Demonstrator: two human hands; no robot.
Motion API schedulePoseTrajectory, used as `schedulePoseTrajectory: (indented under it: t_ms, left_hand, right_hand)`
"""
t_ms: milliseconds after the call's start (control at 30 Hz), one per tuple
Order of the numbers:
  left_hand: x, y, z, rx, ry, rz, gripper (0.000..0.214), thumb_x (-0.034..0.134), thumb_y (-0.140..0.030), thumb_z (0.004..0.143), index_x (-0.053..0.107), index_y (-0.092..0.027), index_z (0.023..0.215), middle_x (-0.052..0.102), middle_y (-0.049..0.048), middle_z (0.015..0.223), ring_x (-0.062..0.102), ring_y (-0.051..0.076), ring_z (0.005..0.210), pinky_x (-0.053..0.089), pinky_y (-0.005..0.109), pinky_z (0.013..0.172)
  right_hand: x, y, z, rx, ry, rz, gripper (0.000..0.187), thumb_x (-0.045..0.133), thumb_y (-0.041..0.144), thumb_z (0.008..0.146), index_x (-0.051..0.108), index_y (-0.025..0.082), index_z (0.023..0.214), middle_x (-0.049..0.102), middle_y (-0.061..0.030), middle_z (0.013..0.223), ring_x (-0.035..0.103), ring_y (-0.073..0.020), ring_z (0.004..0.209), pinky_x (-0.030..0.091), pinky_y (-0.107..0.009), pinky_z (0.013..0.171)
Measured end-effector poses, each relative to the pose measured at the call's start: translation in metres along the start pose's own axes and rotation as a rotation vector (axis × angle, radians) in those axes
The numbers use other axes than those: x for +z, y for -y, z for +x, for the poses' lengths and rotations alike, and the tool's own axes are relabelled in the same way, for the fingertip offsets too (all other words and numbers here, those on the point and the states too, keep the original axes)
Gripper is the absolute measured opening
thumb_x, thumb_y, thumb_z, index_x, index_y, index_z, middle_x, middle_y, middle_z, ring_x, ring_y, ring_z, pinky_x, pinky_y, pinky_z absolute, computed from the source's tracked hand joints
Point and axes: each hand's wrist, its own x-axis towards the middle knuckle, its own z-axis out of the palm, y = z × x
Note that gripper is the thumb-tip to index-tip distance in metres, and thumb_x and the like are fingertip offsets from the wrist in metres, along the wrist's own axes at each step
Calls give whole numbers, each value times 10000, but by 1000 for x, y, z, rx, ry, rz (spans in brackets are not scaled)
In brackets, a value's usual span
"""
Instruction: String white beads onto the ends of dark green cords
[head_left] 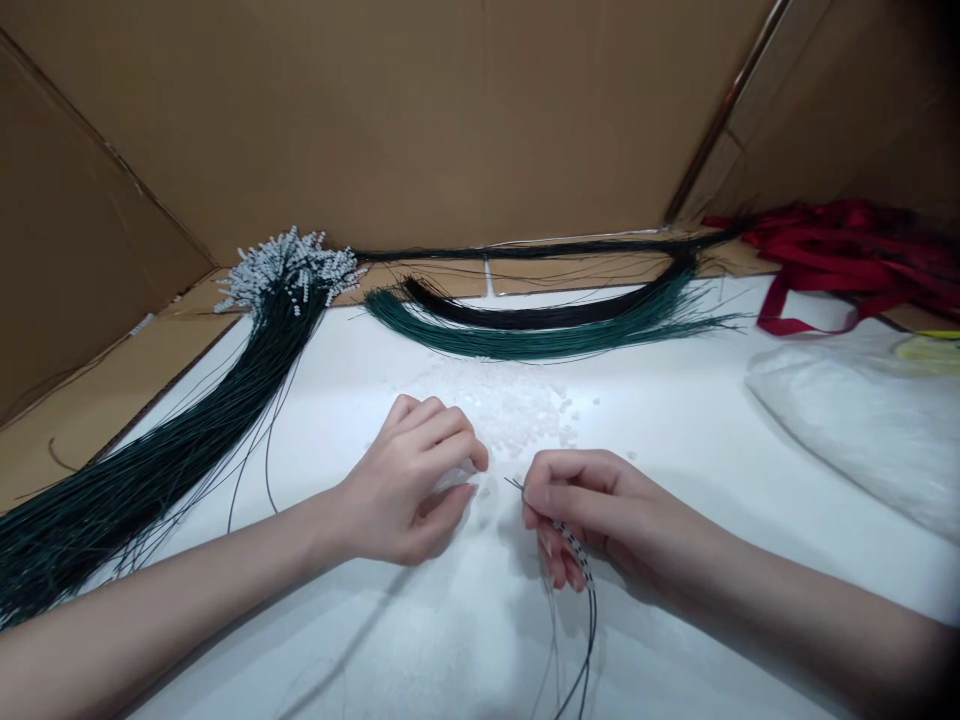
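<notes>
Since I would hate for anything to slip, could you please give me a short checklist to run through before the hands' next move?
1. Dark wires pinched in the right hand: ok, their tips poke out past its fingers.
2. Pale beads on those wires: ok, a row sits below the right fingers.
3. Loose white pieces near the hands: ok, scattered just beyond them.
4. Piece held in the left hand: cannot tell; thumb and forefinger look apart.
5. Red ribbon away from both hands: ok, heaped at far right.
</notes>
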Motion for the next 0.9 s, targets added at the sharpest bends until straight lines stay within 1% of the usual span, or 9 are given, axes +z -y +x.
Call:
schedulePoseTrajectory:
  t_ms: [133, 300, 400, 500, 600, 667, 767, 833, 900]
  left_hand:
    - [2, -1, 0, 68, 34, -16, 107, 564, -156, 860, 607, -172, 956, 599, 39, 891, 490, 203, 842, 277, 399, 775]
    - [3, 1, 3, 49, 79, -25, 52, 552, -144, 904, 590, -180, 908, 616, 20, 870, 495, 195, 868, 276, 396, 798]
    - [4, 2, 2, 48, 56, -70, 72, 549, -116, 917, 584, -177, 908, 625, 17, 870, 517, 183, 870, 296, 389, 818]
    - [6, 0, 0, 32, -67, -287, 83, 532, -104, 934, 576, -163, 895, 621, 21, 837, 550, 149, 803, 377, 339, 785]
    - [7, -5, -1, -88, -175, -530, 84, 551, -107, 935, 605, -160, 897, 627, 29, 849, 577, 132, 783, 440, 281, 722]
    - [7, -9, -1, -185, -195, -664, 73, 586, -116, 925, 636, -169, 923, 641, 30, 882, 597, 133, 825, 458, 266, 736]
    - [8, -13, -1, -276, -208, -831, 74, 636, -126, 899, 680, -178, 929, 654, 26, 904, 607, 128, 853, 463, 242, 744]
    - [9, -13, 0, -318, -205, -934, 65, 655, -127, 884, 698, -175, 889, 649, 18, 872, 600, 114, 811, 462, 222, 712]
    - [12, -13, 0, -349, -182, -1040, 71, 655, -123, 882, 703, -174, 865, 641, 11, 840, 588, 100, 765, 462, 206, 682]
  right_hand:
    - [-1, -2, 0, -6, 18, -1, 191, 612, 286, 875, 631, 154, 739, 627, 3, 544, 572, -81, 477, 395, -187, 492]
    - [-1, -1, -1, -5, 24, 11, 188, 615, 275, 872, 624, 153, 729, 628, 2, 541, 571, -85, 474, 424, -188, 493]
    - [-1, -2, -1, -5, 27, 28, 190, 631, 284, 871, 627, 154, 734, 626, 3, 544, 573, -91, 485, 452, -198, 510]
    - [-2, -4, -1, -7, 21, 32, 214, 665, 310, 861, 625, 152, 722, 608, 11, 536, 581, -94, 487, 442, -191, 493]
    - [-3, -7, -1, -36, 34, 18, 212, 683, 291, 856, 622, 150, 710, 615, 11, 553, 592, -92, 500, 446, -188, 500]
    - [-3, -7, -1, -56, 44, -5, 206, 682, 279, 864, 627, 149, 714, 619, 11, 562, 599, -89, 512, 457, -186, 517]
    - [-2, -6, -2, -58, 45, -42, 193, 665, 305, 888, 659, 151, 772, 614, 16, 544, 591, -77, 505, 436, -164, 501]
    - [-1, -5, -3, -57, 33, -60, 189, 648, 318, 901, 673, 155, 809, 614, 18, 533, 582, -71, 496, 419, -153, 488]
    - [-1, -5, -3, -66, 26, -79, 168, 635, 283, 904, 668, 157, 798, 616, 19, 531, 578, -69, 491, 415, -151, 486]
